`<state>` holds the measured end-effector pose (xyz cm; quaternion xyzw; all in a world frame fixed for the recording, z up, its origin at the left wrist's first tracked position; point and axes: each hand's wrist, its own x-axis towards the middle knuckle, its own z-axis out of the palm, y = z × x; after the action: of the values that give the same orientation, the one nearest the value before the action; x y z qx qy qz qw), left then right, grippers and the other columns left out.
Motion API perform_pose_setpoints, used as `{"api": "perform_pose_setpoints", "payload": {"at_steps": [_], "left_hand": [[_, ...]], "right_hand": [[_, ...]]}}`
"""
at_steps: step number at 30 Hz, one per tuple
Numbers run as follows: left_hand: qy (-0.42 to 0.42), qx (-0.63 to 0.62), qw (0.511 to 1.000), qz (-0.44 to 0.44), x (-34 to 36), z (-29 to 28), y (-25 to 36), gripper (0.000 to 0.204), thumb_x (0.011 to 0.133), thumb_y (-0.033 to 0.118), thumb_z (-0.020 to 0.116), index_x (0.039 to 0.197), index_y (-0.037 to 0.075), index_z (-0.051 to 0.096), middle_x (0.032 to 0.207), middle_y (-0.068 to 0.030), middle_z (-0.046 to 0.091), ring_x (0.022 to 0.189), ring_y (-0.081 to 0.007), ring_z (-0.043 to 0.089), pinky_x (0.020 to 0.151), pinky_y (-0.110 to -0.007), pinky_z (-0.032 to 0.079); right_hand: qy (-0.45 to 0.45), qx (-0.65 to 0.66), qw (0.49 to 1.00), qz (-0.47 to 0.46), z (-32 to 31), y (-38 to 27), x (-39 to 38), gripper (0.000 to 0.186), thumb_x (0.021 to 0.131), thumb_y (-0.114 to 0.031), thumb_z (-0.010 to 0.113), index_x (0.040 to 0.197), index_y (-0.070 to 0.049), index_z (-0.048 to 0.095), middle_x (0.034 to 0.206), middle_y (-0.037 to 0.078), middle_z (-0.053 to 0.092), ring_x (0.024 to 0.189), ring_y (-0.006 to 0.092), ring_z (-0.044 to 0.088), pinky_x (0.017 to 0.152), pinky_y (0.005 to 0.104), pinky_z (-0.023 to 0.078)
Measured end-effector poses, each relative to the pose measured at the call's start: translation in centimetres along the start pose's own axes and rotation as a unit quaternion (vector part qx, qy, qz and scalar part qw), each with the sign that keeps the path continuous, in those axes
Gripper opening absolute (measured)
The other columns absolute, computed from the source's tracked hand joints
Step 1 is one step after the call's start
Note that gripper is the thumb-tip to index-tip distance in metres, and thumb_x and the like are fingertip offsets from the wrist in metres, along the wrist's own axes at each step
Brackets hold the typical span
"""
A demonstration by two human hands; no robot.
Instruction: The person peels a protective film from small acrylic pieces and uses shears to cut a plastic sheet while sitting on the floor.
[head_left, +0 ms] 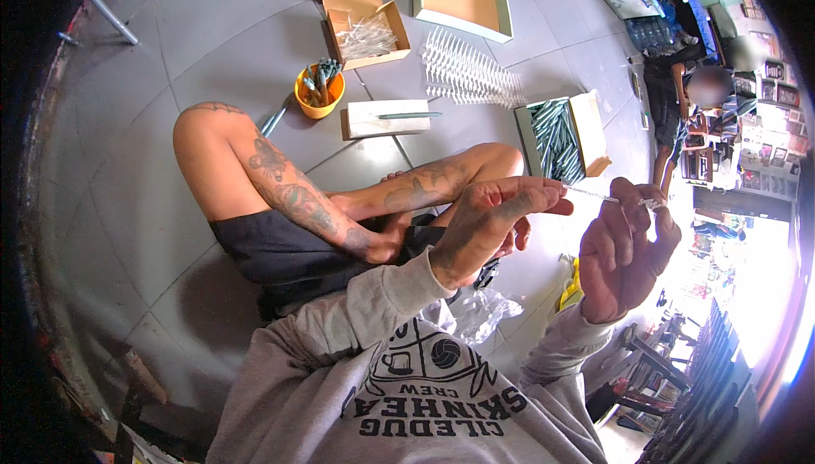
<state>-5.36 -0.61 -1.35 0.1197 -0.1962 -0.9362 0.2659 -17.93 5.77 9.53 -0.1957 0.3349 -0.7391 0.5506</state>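
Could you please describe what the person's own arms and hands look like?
The arms wear long, light grey sleeves, the left sleeve ending in a snug cuff and the right sleeve matching in colour. The left grip is a bare hand with dark, tattoo-like markings; the right grip is likewise an ungloved hand.

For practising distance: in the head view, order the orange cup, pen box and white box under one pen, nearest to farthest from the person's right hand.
1. Pen box, upper left of the right hand.
2. White box, farther left.
3. Orange cup, farthest left.
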Motion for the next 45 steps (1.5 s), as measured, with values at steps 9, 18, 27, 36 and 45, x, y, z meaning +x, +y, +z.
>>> {"api": "perform_pose_setpoints", "payload": {"at_steps": [9,18,27,36,45], "left_hand": [[0.014,-0.025,0.999,-0.016,-0.6,0.6,0.4,0.039,0.087,0.038,0.065,0.108,0.005,0.068,0.098,-0.0037,0.073,0.052,0.0010,0.041,0.041,-0.016,0.033],[0.028,-0.017,0.999,0.028,-0.7,0.5,0.2,0.032,0.087,0.031,0.069,0.103,0.004,0.068,0.089,-0.0014,0.072,0.053,0.0020,0.042,0.044,-0.016,0.034],[0.134,0.058,0.976,0.165,-0.9,0.2,0.2,0.017,0.089,0.013,0.068,0.099,-0.001,0.067,0.088,-0.0047,0.069,0.083,-0.0093,0.063,0.076,-0.022,0.050],[0.275,0.170,0.924,0.204,0.7,-6.0,-1.7,0.014,0.091,0.008,0.062,0.099,-0.003,0.064,0.087,-0.0060,0.066,0.080,-0.0108,0.061,0.074,-0.023,0.049],[0.382,0.299,0.848,0.212,6.0,-13.5,-3.0,0.009,0.087,0.008,0.067,0.088,0.000,0.065,0.079,0.0002,0.063,0.073,-0.0063,0.056,0.069,-0.021,0.045]], "right_hand": [[-0.017,0.042,0.999,0.007,0.7,0.5,-0.3,0.019,0.096,-0.018,0.057,0.109,-0.004,0.054,0.089,0.003,0.044,0.057,0.0072,0.036,0.045,0.0237,0.029],[-0.015,0.028,1.000,0.002,0.9,0.6,-0.3,0.016,0.097,-0.017,0.055,0.105,-0.004,0.054,0.087,0.003,0.044,0.056,0.0074,0.036,0.045,0.0237,0.030],[0.184,-0.187,0.951,-0.162,-1.0,3.9,1.6,0.011,0.098,-0.019,0.054,0.097,-0.008,0.054,0.077,-0.002,0.045,0.054,0.0067,0.035,0.045,0.0228,0.030],[0.159,-0.159,0.961,-0.160,-7.9,10.8,4.8,0.004,0.097,-0.009,0.053,0.096,-0.006,0.056,0.078,0.000,0.051,0.056,0.0070,0.041,0.050,0.0216,0.034],[0.298,-0.102,0.946,-0.081,-16.5,18.3,10.2,0.009,0.093,-0.010,0.065,0.097,-0.003,0.063,0.076,-0.001,0.058,0.058,0.0052,0.050,0.049,0.0205,0.042]]}}
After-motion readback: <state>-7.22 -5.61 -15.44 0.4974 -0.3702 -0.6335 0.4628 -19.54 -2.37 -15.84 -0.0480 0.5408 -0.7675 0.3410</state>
